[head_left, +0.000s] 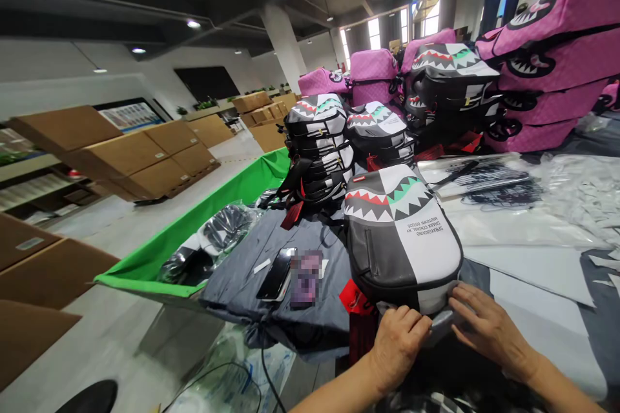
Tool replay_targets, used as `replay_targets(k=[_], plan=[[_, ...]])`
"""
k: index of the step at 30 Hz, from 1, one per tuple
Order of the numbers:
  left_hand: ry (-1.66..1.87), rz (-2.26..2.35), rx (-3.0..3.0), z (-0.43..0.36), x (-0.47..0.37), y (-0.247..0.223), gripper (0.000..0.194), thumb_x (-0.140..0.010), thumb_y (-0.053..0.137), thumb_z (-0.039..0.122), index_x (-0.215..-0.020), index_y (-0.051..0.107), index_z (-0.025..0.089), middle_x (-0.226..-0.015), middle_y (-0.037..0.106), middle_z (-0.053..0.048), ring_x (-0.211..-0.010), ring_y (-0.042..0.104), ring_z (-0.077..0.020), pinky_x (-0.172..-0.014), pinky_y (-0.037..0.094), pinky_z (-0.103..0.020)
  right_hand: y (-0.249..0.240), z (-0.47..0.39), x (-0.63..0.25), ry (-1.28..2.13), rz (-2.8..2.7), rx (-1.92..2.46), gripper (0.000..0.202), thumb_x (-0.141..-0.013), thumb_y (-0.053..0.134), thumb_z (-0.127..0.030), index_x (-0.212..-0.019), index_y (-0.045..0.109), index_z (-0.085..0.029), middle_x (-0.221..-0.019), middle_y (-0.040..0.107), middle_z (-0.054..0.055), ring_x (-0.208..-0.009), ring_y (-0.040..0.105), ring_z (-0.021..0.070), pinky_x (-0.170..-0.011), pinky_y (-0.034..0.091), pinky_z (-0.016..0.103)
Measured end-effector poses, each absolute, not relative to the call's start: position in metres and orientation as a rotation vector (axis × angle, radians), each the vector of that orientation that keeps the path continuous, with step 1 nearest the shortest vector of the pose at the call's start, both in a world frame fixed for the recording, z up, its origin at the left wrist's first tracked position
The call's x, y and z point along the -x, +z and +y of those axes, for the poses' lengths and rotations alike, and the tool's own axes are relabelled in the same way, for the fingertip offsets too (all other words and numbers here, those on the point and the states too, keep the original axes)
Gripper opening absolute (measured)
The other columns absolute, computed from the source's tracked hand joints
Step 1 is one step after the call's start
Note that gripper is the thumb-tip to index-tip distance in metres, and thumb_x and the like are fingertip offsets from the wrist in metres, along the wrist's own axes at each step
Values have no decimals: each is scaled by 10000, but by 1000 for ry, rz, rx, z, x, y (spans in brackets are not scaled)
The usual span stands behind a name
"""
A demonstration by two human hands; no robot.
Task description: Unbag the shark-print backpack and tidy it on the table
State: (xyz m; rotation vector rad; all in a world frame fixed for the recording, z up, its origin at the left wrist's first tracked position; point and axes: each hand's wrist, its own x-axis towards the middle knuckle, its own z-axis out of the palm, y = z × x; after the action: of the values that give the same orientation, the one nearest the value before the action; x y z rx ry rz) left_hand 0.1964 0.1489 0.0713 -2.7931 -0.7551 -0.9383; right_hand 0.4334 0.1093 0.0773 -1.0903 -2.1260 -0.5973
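A grey-and-white backpack [400,235] with a shark-mouth print lies flat on the table in front of me, top end pointing away. My left hand [398,343] grips its near bottom edge, fingers curled over the fabric. My right hand [484,326] pinches the same edge just to the right, touching a grey strap or flap. A red hang tag [356,300] sticks out from the bag's lower left, beside my left hand.
A black phone [277,274] lies on grey cloth left of the bag. A green bin [194,226] holds bagged backpacks. Stacks of grey shark backpacks [320,148] and pink ones [547,58] stand behind. Clear plastic bags [527,206] cover the right. Cardboard boxes [140,155] stand far left.
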Motion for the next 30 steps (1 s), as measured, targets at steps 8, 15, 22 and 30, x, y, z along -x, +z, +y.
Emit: replay_targets(k=[8, 15, 22, 30], plan=[[-1272, -1065, 2487, 122, -197, 57, 186, -977, 586, 172, -1124, 685, 228, -905, 693, -17, -986, 609, -193, -890, 468, -348, 83, 133, -458, -764, -2391, 729, 238, -981, 458, -118, -888, 660, -203, -951, 752, 57, -900, 717, 181, -869, 610, 352], [-1388, -1237, 2251, 109, -198, 41, 352, -831, 749, 158, -1121, 715, 354, -1151, 543, -65, -1217, 477, -260, -1011, 512, -445, 59, 131, -467, -565, -2345, 765, 155, -950, 540, -120, -981, 643, -231, -1093, 738, 74, -1099, 675, 218, -968, 562, 404], [-1162, -817, 2488, 149, -189, 27, 260, -867, 712, 453, -920, 690, 199, -840, 579, -48, -855, 559, -185, -787, 533, -316, 86, 143, -458, -516, -2383, 703, 178, -985, 485, -111, -871, 573, -215, -906, 712, 48, -806, 649, 178, -810, 504, 327], [-707, -552, 2860, 173, -166, 47, 424, -1006, 497, 532, -868, 651, 163, -795, 592, -28, -617, 532, -107, -573, 452, -225, 95, 150, -451, -336, -2521, 792, 162, -983, 445, -138, -914, 564, -223, -759, 648, -17, -604, 562, 135, -695, 370, 319]])
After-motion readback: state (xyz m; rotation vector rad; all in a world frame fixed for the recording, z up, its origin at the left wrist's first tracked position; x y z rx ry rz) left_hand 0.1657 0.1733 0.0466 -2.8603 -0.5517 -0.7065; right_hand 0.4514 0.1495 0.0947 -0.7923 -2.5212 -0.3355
